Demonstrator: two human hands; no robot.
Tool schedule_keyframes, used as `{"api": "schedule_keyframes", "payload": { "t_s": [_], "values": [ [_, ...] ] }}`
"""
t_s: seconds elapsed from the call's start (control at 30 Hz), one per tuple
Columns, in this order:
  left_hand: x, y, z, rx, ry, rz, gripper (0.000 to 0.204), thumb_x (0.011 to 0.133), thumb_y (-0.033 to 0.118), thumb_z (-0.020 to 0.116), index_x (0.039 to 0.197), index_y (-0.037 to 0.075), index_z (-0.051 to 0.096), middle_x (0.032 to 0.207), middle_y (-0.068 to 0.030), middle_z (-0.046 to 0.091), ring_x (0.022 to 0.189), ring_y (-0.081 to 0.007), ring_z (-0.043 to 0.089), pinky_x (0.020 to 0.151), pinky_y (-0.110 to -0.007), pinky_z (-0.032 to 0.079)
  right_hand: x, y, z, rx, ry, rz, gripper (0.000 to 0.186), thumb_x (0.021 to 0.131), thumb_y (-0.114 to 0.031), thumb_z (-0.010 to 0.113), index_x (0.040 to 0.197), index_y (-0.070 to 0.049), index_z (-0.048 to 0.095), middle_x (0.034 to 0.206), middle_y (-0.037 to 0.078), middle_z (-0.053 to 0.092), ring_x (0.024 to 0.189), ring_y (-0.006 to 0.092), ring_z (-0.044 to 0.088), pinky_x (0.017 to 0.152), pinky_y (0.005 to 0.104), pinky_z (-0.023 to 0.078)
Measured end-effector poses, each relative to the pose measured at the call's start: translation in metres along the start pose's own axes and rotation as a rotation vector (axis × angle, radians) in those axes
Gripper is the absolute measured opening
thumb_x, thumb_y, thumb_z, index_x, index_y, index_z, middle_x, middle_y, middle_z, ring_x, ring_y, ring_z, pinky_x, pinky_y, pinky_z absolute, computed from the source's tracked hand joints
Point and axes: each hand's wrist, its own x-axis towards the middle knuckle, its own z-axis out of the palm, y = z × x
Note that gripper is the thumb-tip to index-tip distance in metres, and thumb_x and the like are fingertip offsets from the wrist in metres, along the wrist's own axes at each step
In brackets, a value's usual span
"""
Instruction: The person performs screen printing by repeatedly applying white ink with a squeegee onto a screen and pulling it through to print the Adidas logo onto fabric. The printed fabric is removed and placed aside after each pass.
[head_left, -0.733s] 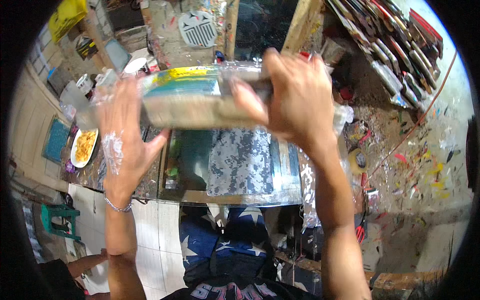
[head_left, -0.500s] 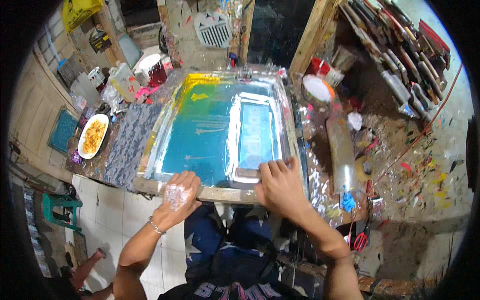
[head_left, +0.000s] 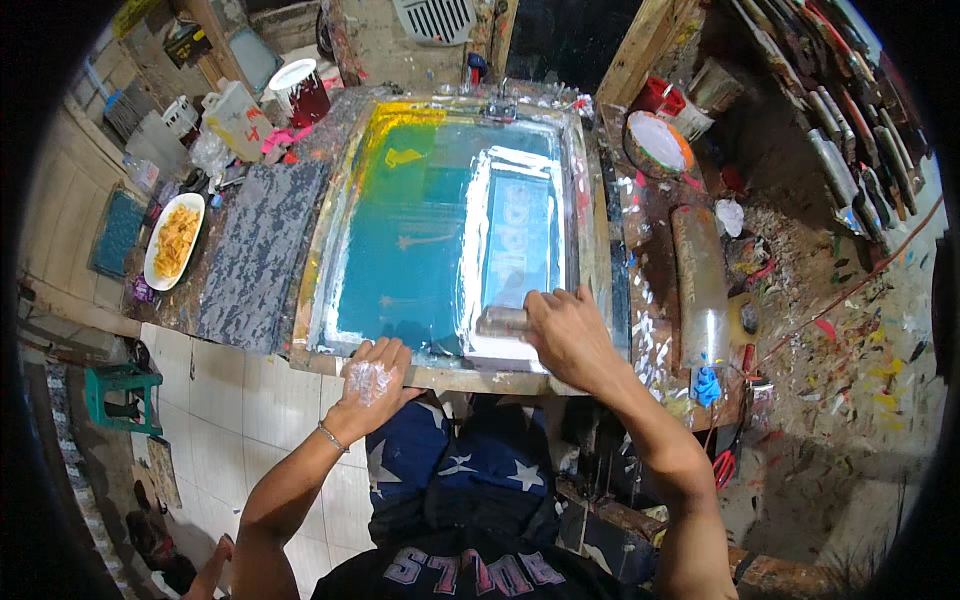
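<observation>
A silk-screen printing frame (head_left: 450, 379) with a wooden border and teal mesh lies on the bench before me. My left hand (head_left: 373, 377), smeared white on its back, grips the near edge of this frame. In my right hand (head_left: 570, 335) is a squeegee (head_left: 503, 321), its blade resting on the mesh near the lower right. White ink (head_left: 505, 348) lies between the blade and the near border. Beyond the squeegee, a pale lettered panel (head_left: 520, 235) is ringed by white streaks. Yellow ink (head_left: 380, 130) stains the far left corner.
Left of the frame are grey camouflage cloth (head_left: 255, 260), a plate of food (head_left: 172, 243) and a paint bucket (head_left: 300, 92). At right stand a tub of pale ink (head_left: 658, 143) and a long cylinder (head_left: 700, 285). A green stool (head_left: 122, 398) and part of another person (head_left: 212, 570) appear lower left.
My right hand and the squeegee have moved slightly away from the near border, baring white ink behind the blade. My left hand stays on the frame. The whole view has shifted.
</observation>
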Motion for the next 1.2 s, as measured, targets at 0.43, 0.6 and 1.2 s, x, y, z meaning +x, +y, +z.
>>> {"api": "schedule_keyframes", "payload": {
  "t_s": [0.43, 0.6, 1.2],
  "values": [
    [0.003, -0.007, 0.000, -0.151, 0.060, 0.001, 0.049, 0.061, 0.024, 0.091, 0.092, 0.002, 0.059, 0.095, -0.0136, 0.056, 0.093, -0.0329, 0.056, 0.081, -0.043, 0.043, 0.107, 0.106, 0.071, -0.328, 0.329, 0.025, 0.023, 0.088, -0.010, 0.057, 0.110, -0.006, 0.061, 0.097, 0.011, 0.067, 0.099, 0.0295, 0.062, 0.086, 0.0503, 0.042],
    [-0.002, -0.014, 0.007, -0.170, 0.086, 0.025, 0.051, 0.059, 0.026, 0.092, 0.091, 0.005, 0.059, 0.092, -0.0120, 0.055, 0.091, -0.0321, 0.056, 0.080, -0.042, 0.044, 0.184, 0.152, 0.029, -0.206, 0.126, 0.056, 0.024, 0.089, -0.010, 0.053, 0.109, -0.002, 0.063, 0.081, 0.019, 0.071, 0.090, 0.0370, 0.069, 0.088, 0.0567, 0.043],
    [-0.001, -0.011, 0.008, -0.195, 0.113, 0.001, 0.050, 0.056, 0.021, 0.095, 0.089, 0.004, 0.061, 0.088, -0.0134, 0.055, 0.087, -0.0341, 0.056, 0.076, -0.045, 0.043, 0.048, 0.023, 0.028, -0.164, 0.107, 0.027, 0.031, 0.087, -0.033, 0.070, 0.093, -0.004, 0.064, 0.073, 0.013, 0.067, 0.076, 0.0287, 0.066, 0.082, 0.0440, 0.043]
  ]
}}
